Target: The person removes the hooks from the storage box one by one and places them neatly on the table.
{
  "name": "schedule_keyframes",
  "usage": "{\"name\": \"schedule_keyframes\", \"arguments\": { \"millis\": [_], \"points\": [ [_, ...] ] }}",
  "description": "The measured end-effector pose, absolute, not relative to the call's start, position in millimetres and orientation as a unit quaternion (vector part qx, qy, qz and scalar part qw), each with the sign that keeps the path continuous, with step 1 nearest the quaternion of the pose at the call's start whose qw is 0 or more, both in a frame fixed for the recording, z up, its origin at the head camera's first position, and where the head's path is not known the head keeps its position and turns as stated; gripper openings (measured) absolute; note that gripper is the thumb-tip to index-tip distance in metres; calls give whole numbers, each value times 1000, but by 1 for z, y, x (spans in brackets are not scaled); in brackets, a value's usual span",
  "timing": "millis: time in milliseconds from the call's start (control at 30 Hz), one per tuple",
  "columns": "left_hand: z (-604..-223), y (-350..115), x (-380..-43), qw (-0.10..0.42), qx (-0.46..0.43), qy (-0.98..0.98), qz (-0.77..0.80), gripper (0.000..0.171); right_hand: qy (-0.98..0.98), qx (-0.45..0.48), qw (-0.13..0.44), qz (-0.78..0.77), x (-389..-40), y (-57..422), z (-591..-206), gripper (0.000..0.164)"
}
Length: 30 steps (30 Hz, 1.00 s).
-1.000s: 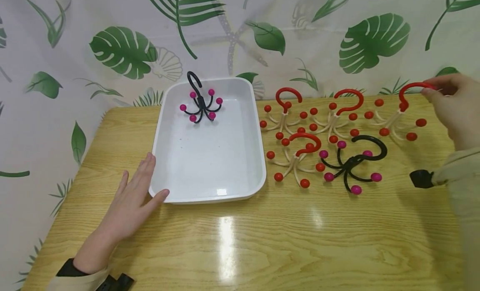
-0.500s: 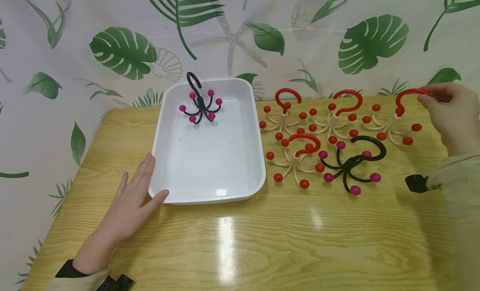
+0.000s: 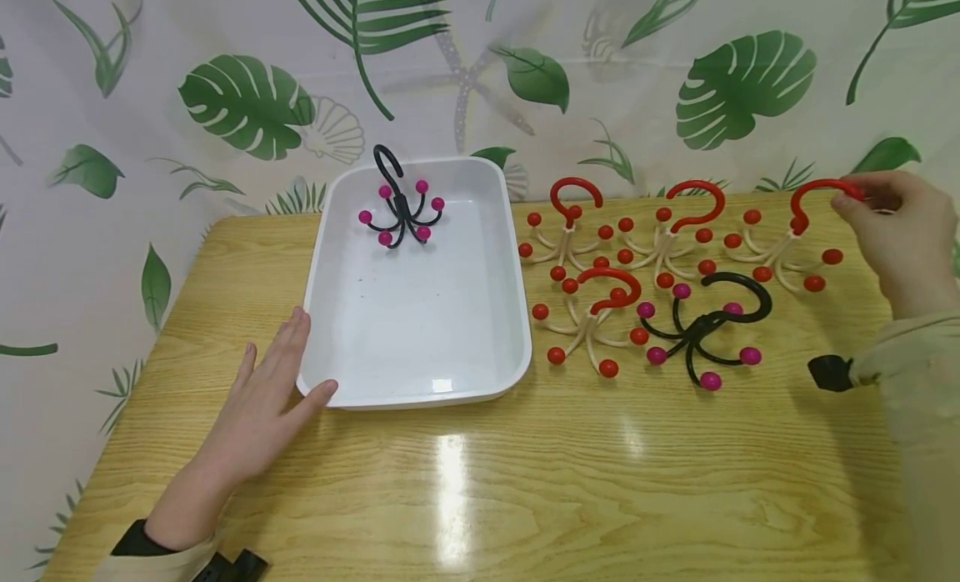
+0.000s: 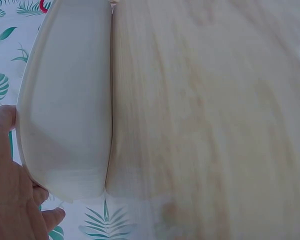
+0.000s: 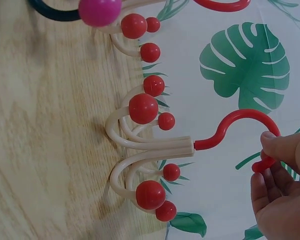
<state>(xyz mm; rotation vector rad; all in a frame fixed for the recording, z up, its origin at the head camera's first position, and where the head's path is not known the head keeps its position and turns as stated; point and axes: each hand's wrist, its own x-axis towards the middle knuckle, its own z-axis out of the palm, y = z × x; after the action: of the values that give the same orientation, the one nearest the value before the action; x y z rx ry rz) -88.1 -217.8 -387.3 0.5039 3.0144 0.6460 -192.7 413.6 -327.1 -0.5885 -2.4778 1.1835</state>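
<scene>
At the far right of the head view my right hand (image 3: 903,240) pinches the tip of the red hook on a cream hanger (image 5: 167,146) with red ball ends. This hanger's curved arms rest on the table in the right wrist view. My left hand (image 3: 258,407) lies against the near left corner of a white tray (image 3: 420,332), fingers straight and thumb over the front rim. A black hanger (image 3: 402,207) with pink balls stands in the tray's far left part. Another black hanger (image 3: 701,325) stands on the table left of my right hand.
Cream hangers with red hooks stand between the tray and my right hand: one (image 3: 566,240) at back left, one (image 3: 663,244) beside it, one (image 3: 592,323) in front. The wooden table (image 3: 562,482) meets a leaf-patterned cloth (image 3: 600,65) behind.
My right hand and the pinched hanger have shifted slightly left and down, mostly in the first half second. My left hand stays at the tray corner.
</scene>
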Motion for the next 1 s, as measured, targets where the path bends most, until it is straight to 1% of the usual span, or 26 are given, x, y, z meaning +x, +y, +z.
{"name": "schedule_keyframes", "arguments": {
  "millis": [333,667,867,1000],
  "points": [
    [-388,-218,-89,10,164,964,208,82,-875,-206,167,405,-193,412,-328,40],
    [-389,-218,-89,9,164,964,209,82,-872,-214,178,403,-197,403,-316,42],
    [-389,-218,-89,9,165,964,208,82,-865,-218,174,418,-200,388,-301,42],
    [-389,-218,-89,8,165,964,208,82,-867,-203,177,420,-203,373,-288,40]
  ]
}}
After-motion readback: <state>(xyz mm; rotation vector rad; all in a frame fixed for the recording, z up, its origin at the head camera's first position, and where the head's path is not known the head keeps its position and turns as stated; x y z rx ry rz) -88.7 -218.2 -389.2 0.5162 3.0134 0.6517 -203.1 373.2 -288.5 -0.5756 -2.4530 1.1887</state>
